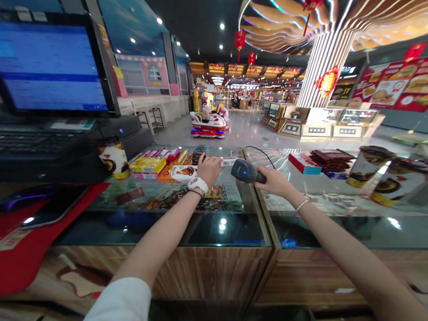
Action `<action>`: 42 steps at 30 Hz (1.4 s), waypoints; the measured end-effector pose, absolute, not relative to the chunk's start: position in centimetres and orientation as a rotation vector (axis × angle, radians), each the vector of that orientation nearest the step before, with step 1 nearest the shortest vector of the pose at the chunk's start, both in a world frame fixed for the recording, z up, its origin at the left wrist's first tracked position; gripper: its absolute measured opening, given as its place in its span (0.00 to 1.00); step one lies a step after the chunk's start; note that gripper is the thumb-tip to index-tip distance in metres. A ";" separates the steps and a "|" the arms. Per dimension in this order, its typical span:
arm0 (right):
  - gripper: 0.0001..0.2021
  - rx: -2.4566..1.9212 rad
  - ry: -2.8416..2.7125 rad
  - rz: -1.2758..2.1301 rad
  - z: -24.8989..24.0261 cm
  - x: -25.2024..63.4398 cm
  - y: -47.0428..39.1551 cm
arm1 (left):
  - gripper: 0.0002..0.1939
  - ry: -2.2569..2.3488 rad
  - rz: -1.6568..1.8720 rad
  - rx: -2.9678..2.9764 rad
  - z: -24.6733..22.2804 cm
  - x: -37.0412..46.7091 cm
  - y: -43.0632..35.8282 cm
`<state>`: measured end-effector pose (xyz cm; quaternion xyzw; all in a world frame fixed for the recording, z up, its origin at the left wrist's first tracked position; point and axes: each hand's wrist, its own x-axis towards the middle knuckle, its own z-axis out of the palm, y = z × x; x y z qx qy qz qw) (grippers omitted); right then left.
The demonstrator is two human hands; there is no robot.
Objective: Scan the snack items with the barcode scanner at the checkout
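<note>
Above the glass counter, my right hand (274, 181) is wrapped round the handle of a dark barcode scanner (243, 171), whose head points left. My left hand (210, 169), with a white watch at the wrist, pinches a small whitish item (229, 162) in front of the scanner head. What that item is cannot be made out. Just left of my left hand lie a white and orange packet (183, 173) and yellow boxes (148, 165) among several colourful snack packs.
At the left stand a monitor (50, 66), a keyboard (24, 144) and a patterned cup (113, 159); a phone (58, 207) lies on a red mat (13, 268). Rightward are a red and blue box (304, 164), dark red packets (331, 160) and large cups (367, 166).
</note>
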<state>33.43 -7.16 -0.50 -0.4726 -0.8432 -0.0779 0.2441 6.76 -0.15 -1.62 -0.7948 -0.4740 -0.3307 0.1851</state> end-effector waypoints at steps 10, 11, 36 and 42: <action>0.15 -1.409 -2.333 -0.235 -0.5 33.1 -7.4 | 0.10 -1.390 -0.905 -2.237 -1.8 6.4 0.1; 0.15 -1.407 -2.338 -0.238 -0.5 33.1 -7.4 | 0.10 -1.389 -0.903 -2.240 -1.8 6.4 0.1; 0.18 -1.447 -2.355 -0.268 -0.7 33.1 -7.4 | 0.09 -1.370 -0.911 -2.251 -1.8 6.5 0.1; 0.23 -1.434 -2.339 -0.236 -0.6 33.6 -7.5 | 0.10 -1.356 -0.940 -2.254 -1.6 6.5 -0.1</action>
